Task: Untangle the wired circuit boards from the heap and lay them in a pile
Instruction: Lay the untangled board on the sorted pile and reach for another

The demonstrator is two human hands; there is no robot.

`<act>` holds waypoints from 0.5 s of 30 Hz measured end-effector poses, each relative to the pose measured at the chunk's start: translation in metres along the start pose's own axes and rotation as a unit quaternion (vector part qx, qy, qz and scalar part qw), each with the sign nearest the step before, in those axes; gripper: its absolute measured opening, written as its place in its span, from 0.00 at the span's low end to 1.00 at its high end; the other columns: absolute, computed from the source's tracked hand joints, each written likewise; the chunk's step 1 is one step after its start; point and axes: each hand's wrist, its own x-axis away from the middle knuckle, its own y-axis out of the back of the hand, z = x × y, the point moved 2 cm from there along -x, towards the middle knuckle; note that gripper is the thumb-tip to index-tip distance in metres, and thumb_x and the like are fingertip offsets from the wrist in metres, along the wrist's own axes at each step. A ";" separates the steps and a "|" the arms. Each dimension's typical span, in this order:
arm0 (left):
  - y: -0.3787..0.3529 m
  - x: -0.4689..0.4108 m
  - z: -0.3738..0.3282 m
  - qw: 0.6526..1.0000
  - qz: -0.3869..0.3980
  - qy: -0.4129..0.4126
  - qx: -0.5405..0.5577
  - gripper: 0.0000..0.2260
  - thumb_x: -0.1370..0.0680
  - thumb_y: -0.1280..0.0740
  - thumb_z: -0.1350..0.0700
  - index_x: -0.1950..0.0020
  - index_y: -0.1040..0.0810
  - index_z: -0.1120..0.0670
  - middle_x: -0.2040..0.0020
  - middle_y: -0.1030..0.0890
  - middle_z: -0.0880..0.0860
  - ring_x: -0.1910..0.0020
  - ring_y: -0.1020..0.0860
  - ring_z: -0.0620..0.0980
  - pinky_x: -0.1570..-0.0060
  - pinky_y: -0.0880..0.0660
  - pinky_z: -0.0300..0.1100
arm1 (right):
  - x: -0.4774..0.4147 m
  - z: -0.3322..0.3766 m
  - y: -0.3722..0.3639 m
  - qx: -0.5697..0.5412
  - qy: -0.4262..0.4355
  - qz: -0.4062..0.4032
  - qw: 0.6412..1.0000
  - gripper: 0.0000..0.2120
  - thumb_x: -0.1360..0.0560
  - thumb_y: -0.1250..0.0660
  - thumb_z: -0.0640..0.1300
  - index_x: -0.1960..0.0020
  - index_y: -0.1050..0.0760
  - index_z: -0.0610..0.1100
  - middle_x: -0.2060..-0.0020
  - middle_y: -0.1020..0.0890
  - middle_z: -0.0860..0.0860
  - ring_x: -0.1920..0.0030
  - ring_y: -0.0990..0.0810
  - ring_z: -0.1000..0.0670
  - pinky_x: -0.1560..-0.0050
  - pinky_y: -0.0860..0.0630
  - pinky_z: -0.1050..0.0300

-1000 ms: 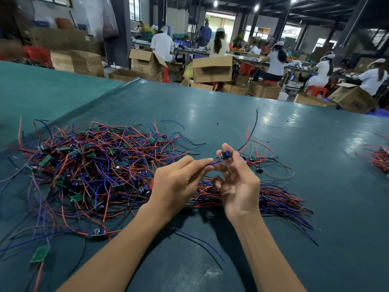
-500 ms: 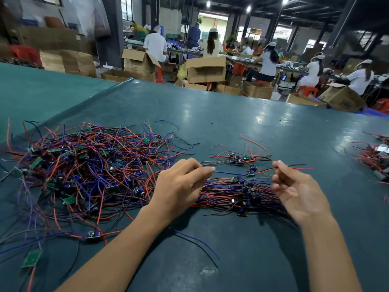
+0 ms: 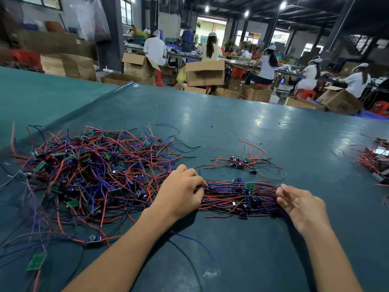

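1. Heap [image 3: 84,178]: red, blue and black leads in a tangle, with small green boards scattered through it. It lies on the green table [image 3: 231,123] and serves as the landmark for every entry below.
2. Pile [image 3: 237,197]: leads combed roughly parallel, boards gathered near mid-length. It lies just right of the heap, its left ends meeting the heap's fringe.
3. Left hand [image 3: 181,192]: at the heap's right edge, over the pile's left end. The fingers curl down onto the wire ends. The thumb is hidden, so whether it pinches or merely presses cannot be told.
4. Right hand [image 3: 301,203]: well right of the heap, at the pile's far end. The palm is turned up and the fingers are loosely spread, holding nothing.
5. Small cluster [image 3: 240,162]: a few boards with splayed leads, right of the heap and apart from the pile on its far side.
6. Loose board [image 3: 36,261]: at the heap's near-left fringe.
7. Handling, as judged: each unit is light, with limp, springy leads that snag on their neighbours, and the solder joints are likely fragile. It is best taken by the board's edges rather than by a single lead, then eased out while the other hand pins the heap.
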 end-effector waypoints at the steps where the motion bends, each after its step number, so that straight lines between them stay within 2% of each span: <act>1: 0.000 0.000 0.000 1.000 0.010 0.007 -0.002 0.09 0.23 0.32 0.57 0.47 0.13 0.53 0.53 0.18 0.50 0.50 0.28 0.54 0.47 0.26 0.50 | 0.000 -0.002 -0.001 -0.016 -0.001 -0.008 1.000 0.03 0.26 0.31 0.29 0.54 0.25 0.32 0.70 0.17 0.43 0.70 0.16 0.51 0.70 0.20 0.63; 3: -0.001 0.000 -0.001 1.000 0.024 0.015 -0.008 0.10 0.23 0.33 0.56 0.46 0.13 0.53 0.52 0.19 0.50 0.48 0.29 0.53 0.45 0.27 0.49 | 0.002 0.002 -0.003 -0.080 -0.010 -0.035 0.996 0.02 0.24 0.35 0.28 0.54 0.27 0.32 0.64 0.19 0.40 0.67 0.17 0.50 0.69 0.20 0.63; 5: 0.002 0.000 -0.002 0.999 0.028 0.014 -0.023 0.12 0.22 0.35 0.55 0.44 0.14 0.53 0.50 0.19 0.49 0.47 0.29 0.53 0.43 0.28 0.49 | 0.006 0.014 -0.011 -0.148 0.001 -0.074 0.986 0.05 0.23 0.39 0.30 0.57 0.29 0.36 0.61 0.22 0.42 0.68 0.19 0.52 0.71 0.21 0.62; 8: 0.015 -0.008 -0.005 0.999 -0.026 0.008 -0.047 0.12 0.23 0.34 0.57 0.45 0.15 0.55 0.50 0.19 0.51 0.48 0.28 0.56 0.45 0.27 0.51 | 0.028 0.033 -0.043 -0.159 0.121 -0.128 0.971 0.05 0.24 0.38 0.35 0.53 0.30 0.43 0.72 0.25 0.49 0.78 0.24 0.52 0.78 0.28 0.61; 10: 0.032 -0.018 -0.001 0.993 -0.100 0.022 -0.061 0.10 0.24 0.33 0.59 0.46 0.15 0.57 0.51 0.19 0.54 0.49 0.27 0.57 0.47 0.26 0.52 | 0.052 0.030 -0.083 -0.090 0.224 -0.071 0.968 0.09 0.24 0.38 0.36 0.46 0.28 0.47 0.78 0.27 0.53 0.80 0.27 0.51 0.81 0.32 0.61; 12: 0.052 -0.031 0.011 0.987 -0.124 0.067 -0.083 0.11 0.23 0.33 0.59 0.44 0.15 0.57 0.51 0.18 0.56 0.48 0.27 0.58 0.45 0.27 0.52 | 0.078 0.010 -0.129 0.049 0.307 0.025 0.950 0.10 0.24 0.36 0.40 0.45 0.26 0.52 0.78 0.26 0.52 0.79 0.27 0.49 0.79 0.30 0.57; 15: 0.079 -0.049 0.045 0.960 -0.023 0.195 -0.200 0.15 0.23 0.36 0.56 0.38 0.19 0.56 0.43 0.21 0.60 0.42 0.28 0.61 0.41 0.28 0.53 | 0.106 -0.043 -0.175 0.303 0.393 0.132 0.858 0.10 0.23 0.33 0.44 0.42 0.25 0.52 0.73 0.22 0.55 0.71 0.24 0.52 0.64 0.27 0.50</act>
